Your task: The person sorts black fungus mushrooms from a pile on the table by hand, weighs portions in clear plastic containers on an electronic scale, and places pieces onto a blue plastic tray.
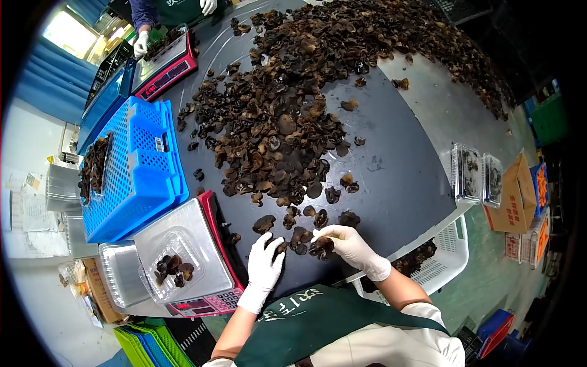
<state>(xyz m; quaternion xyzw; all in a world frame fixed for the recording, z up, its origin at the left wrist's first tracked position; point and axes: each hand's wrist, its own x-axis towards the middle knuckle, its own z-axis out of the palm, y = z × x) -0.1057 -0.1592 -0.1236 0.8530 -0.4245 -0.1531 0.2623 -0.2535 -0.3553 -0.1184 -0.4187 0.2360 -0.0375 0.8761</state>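
Observation:
My left hand [265, 266], in a white glove, has its fingers bent around a dark mushroom piece near the front of the dark mat [391, 159]. A brown mushroom piece [321, 248] is pinched in my right hand [351, 246], also gloved. Loose pieces [299, 238] lie between the two hands, and a large heap of them [281, 122] spreads beyond. To the left, a clear plastic tray [199, 264] holding several pieces [174, 269] rests on a red-edged scale [214, 229].
Blue crates [137, 177] stand at the left beside a second scale [165, 73]. A co-worker's gloved hand [141, 44] is near that scale. Filled clear boxes [466, 173] sit at the right edge. A white basket [449, 257] is below the table, right of my arm.

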